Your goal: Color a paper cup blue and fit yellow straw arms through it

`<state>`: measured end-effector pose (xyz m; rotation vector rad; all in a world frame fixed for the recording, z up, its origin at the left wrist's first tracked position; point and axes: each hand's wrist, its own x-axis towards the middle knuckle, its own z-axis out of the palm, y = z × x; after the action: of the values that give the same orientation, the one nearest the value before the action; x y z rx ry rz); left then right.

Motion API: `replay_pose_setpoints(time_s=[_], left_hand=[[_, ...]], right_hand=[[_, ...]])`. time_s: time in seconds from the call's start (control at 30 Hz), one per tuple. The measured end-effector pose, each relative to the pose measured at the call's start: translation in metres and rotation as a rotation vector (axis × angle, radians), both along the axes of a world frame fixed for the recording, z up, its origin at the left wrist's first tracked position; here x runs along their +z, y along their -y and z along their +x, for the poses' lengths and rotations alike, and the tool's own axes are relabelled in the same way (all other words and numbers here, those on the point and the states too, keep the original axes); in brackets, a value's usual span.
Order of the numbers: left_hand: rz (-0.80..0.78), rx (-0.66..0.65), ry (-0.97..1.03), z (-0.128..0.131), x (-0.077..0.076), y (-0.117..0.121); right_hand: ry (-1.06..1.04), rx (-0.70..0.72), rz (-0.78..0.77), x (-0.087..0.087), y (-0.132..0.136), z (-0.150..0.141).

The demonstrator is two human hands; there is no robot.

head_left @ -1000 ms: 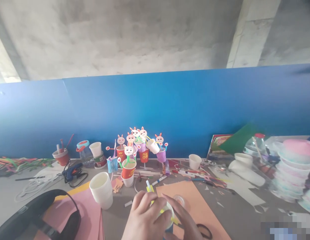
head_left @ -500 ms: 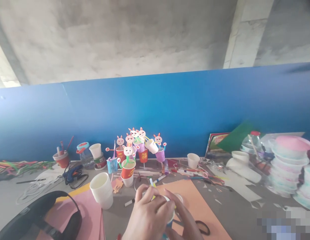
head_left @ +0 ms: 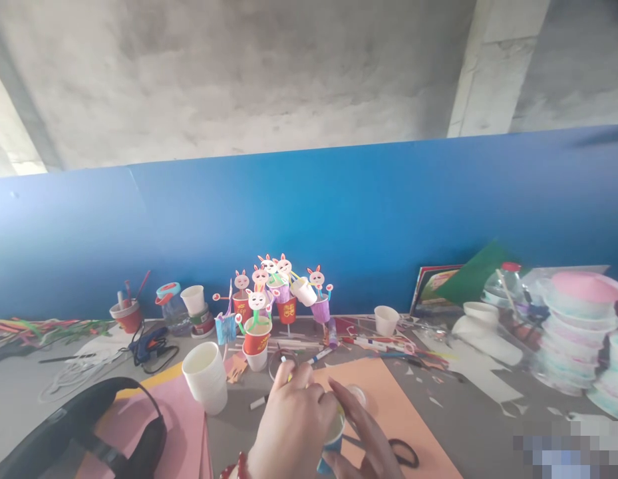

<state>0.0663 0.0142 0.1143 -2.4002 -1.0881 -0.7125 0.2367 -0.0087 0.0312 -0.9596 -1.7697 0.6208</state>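
My left hand (head_left: 289, 426) is closed around a small paper cup (head_left: 333, 436) with a blue lower part, at the bottom middle of the view. My right hand (head_left: 366, 436) touches the cup's right side, its fingers stretched along the rim. A bit of yellow straw shows by my left fingers. Both hands hover over an orange paper sheet (head_left: 393, 406). Black-handled scissors (head_left: 403, 452) lie on the sheet just right of my right hand.
A stack of white cups (head_left: 206, 377) stands left of my hands on pink paper (head_left: 183, 426). Bunny-faced cup crafts (head_left: 273, 293) cluster by the blue wall. A glue gun (head_left: 146, 346), a black bag (head_left: 84, 432), markers, paper scraps and stacked bowls (head_left: 581, 326) crowd the table.
My hands shifted slightly with the cup, and the yellow straw is now mostly hidden under my left fingers. The camera tilted a little.
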Motion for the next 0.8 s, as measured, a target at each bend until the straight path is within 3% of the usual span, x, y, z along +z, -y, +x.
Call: replay_pose_setpoints(time_s=[0.23,0.43,0.8], left_hand=[[-0.157,-0.026,-0.153,0.003,0.03,0.005],[-0.269,-0.027,-0.202,0.008,0.032,0.0],[-0.298,0.016,-0.389,0.007,0.045,0.001]], right_hand=[[0.035,-0.08,-0.008,-0.011,-0.005,-0.004],[0.07,-0.132,-0.012,-0.002,-0.002,-0.002],[0.028,-0.144,0.02,-0.006,0.0,-0.008]])
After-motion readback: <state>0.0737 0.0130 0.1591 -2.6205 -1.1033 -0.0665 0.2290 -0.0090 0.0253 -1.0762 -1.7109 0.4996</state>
